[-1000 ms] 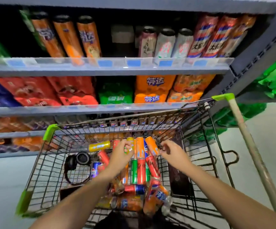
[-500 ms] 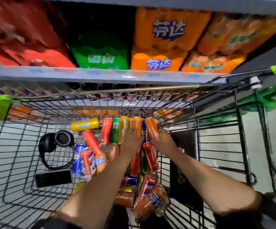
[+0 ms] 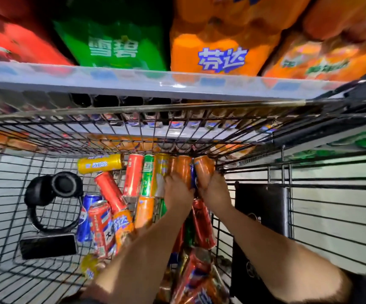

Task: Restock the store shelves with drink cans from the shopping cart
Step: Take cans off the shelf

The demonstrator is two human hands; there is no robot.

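Picking is the step in hand. In the cart (image 3: 13, 216), the headphones (image 3: 52, 194) and phone (image 3: 48, 245) lie at 9 o'clock, loose cans (image 3: 109, 191) beside them. At 12 o'clock the left hand (image 3: 177, 191) grips 1 orange can (image 3: 183, 167); the right hand (image 3: 213, 189) grips another orange can (image 3: 204, 170). Next, I judge, both must lift clear of the wire rim toward the shelf (image 3: 133, 84). Fingertips are hidden; lower shelf rows blur behind mesh.

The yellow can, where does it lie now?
In the head view, the yellow can lies sideways at the cart's far end, left of the red can and above the black headphones.
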